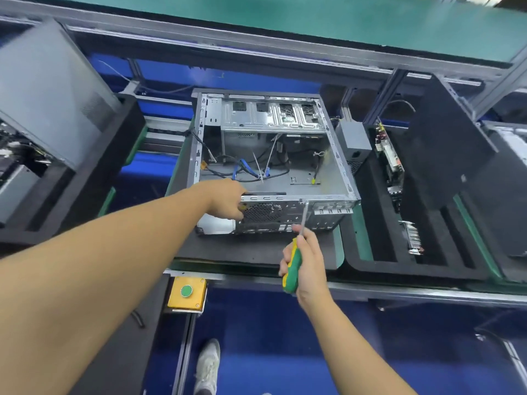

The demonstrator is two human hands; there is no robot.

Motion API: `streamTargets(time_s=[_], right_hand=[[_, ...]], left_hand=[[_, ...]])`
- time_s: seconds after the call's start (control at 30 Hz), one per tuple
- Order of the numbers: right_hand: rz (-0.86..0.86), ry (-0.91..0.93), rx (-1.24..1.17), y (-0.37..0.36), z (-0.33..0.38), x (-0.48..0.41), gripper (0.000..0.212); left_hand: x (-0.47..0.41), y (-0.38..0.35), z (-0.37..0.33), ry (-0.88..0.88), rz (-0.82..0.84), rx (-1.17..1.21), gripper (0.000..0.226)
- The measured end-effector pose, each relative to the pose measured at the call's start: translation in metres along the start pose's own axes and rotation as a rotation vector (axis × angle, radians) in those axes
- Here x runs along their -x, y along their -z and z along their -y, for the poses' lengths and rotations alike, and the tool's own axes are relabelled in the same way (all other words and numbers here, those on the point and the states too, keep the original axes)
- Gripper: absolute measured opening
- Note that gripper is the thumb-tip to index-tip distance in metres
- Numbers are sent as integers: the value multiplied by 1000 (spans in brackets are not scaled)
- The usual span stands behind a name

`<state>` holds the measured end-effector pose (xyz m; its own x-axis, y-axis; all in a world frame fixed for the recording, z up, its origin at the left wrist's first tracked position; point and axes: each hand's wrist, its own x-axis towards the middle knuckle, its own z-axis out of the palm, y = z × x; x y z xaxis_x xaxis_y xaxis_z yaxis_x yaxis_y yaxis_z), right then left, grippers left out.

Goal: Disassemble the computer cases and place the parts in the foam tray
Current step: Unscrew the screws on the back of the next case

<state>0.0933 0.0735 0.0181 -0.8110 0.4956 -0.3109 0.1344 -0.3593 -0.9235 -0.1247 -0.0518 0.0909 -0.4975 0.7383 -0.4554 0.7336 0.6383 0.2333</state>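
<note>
Touching the case (328,169) rim, the screwdriver (295,260) sits clenched in the right hand (310,266); left hand's (228,199) grip unclear.

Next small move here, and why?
Probably turn the screwdriver in the right hand to loosen a fastener: its tip sits on the rear top rim of the computer case, and the left hand rests on that case, bracing it.
</note>
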Motion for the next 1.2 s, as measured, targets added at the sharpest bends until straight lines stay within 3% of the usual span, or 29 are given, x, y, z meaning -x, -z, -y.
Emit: streamTargets(time_s=[0.27, 0.4, 0.87, 1.2], right_hand=[[182, -234, 320, -34, -48, 13, 36], [150, -268, 342, -48, -48, 9, 41], [127, -306, 236, -55, -43, 3, 41], [206, -424, -34, -44, -39, -1, 27]], left_hand=[[-5, -5, 5, 52, -14, -65, 19], [-5, -4, 3, 57, -36, -69, 19], [-4, -5, 4, 40, -52, -76, 19], [-4, -4, 3, 54, -59, -67, 19]])
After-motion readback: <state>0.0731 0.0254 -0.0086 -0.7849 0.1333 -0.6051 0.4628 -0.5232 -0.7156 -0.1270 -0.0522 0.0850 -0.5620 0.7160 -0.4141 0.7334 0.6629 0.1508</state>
